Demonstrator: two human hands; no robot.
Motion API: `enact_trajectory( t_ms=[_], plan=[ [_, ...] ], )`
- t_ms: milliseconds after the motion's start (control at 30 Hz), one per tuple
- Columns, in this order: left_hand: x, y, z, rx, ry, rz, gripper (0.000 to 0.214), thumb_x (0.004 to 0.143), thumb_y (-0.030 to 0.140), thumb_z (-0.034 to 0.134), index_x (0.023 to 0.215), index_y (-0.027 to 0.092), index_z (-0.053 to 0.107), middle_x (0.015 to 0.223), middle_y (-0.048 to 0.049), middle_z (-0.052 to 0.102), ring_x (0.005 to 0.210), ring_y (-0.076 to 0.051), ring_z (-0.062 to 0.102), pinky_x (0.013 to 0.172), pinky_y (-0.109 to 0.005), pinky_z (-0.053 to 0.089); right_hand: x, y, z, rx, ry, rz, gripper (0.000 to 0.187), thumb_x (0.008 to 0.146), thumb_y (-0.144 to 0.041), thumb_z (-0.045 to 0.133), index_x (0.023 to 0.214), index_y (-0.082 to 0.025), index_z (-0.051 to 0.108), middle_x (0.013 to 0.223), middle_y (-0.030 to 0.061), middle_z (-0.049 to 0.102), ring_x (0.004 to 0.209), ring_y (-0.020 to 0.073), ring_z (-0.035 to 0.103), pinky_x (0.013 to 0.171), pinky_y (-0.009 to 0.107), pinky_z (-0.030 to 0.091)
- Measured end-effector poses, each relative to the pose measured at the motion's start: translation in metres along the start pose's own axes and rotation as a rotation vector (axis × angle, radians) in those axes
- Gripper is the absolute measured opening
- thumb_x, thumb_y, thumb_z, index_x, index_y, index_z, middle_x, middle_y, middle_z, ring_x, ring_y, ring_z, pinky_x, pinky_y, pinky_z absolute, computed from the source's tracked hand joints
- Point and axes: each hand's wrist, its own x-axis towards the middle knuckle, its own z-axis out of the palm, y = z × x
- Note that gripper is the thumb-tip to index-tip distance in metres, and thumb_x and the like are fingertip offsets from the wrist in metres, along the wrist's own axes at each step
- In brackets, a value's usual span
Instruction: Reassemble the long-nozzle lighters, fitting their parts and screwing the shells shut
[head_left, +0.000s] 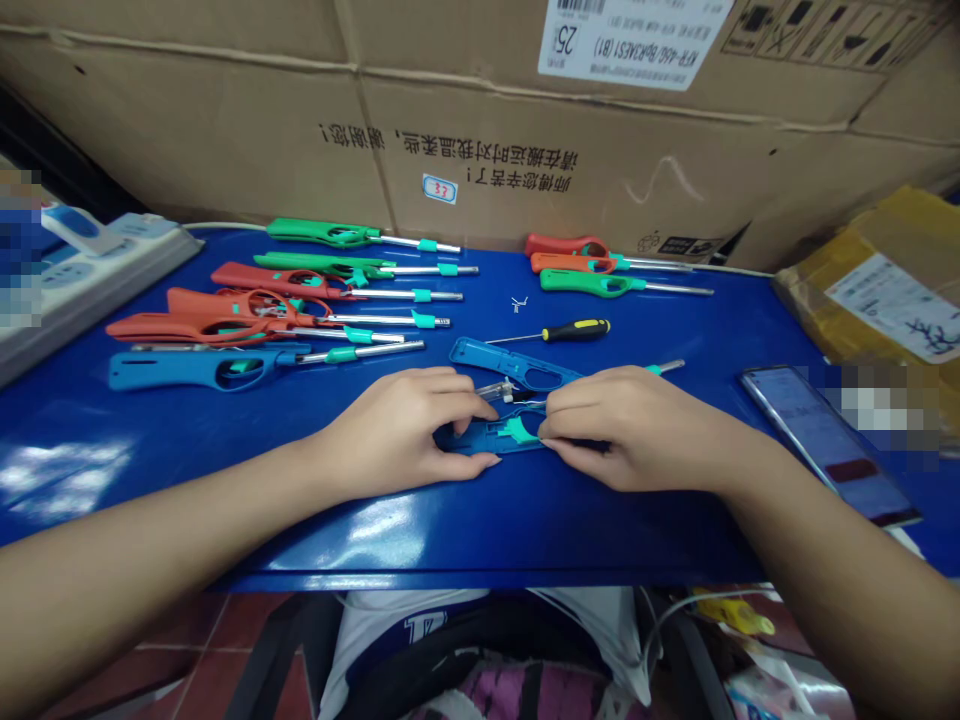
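Observation:
My left hand [409, 425] holds one end of a blue lighter casing half [484, 440] on the table, with thumb and fingers on either side. At the other end of this casing half, the fingers of my right hand [637, 425] are pinched together by a turquoise trigger [517, 430]. They seem to grip it, though my fingertips partly cover the spot. A clear fuel tank [491, 390] with a white fitting lies just beyond the casing, close to my left fingers. Behind it rests the second blue casing half [480, 355], its far end hidden by my right hand.
Several green, red and blue long-necked lighters [277, 282] lie at left; three more [592, 284] at back right. Beyond the casing are a black-yellow screwdriver [577, 330] and small white bits [519, 304]. A phone [817, 440], power strip [112, 275] and large carton [465, 110] surround the area.

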Motion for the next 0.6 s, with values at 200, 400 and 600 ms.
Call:
enact_trajectory(
  t_ms=[200,400,600],
  plan=[
    [-0.0004,-0.0010,-0.0004,-0.002,0.001,0.012,0.027,0.089,0.038,0.075,0.108,0.018,0.073,0.079,0.0004,0.066,0.078,-0.016,0.063,0.072,-0.028,0.047,-0.0007,-0.0006,-0.0020,-0.011,0.006,0.015,0.022,0.097,-0.020,0.053,0.086,-0.020,0.071,0.080,0.0017,0.068,0.077,0.0168,0.061,0.068,0.031,0.039],
    [-0.0007,-0.0012,0.0015,0.010,0.010,0.017,0.031,0.089,0.041,0.075,0.109,0.018,0.073,0.081,-0.0002,0.065,0.077,-0.016,0.063,0.069,-0.028,0.047,-0.0013,-0.0019,-0.0010,-0.022,0.080,0.063,0.024,0.101,-0.031,0.055,0.093,-0.019,0.074,0.086,0.0026,0.070,0.077,0.0168,0.064,0.068,0.031,0.041],
    [-0.0007,-0.0013,0.0005,0.019,0.041,0.022,0.030,0.088,0.042,0.075,0.107,0.018,0.074,0.084,-0.0012,0.067,0.078,-0.016,0.064,0.069,-0.027,0.049,0.0023,-0.0010,0.0039,0.036,0.042,0.073,0.027,0.103,-0.037,0.055,0.092,-0.019,0.072,0.088,0.0029,0.069,0.077,0.0156,0.064,0.066,0.028,0.041]
  ],
)
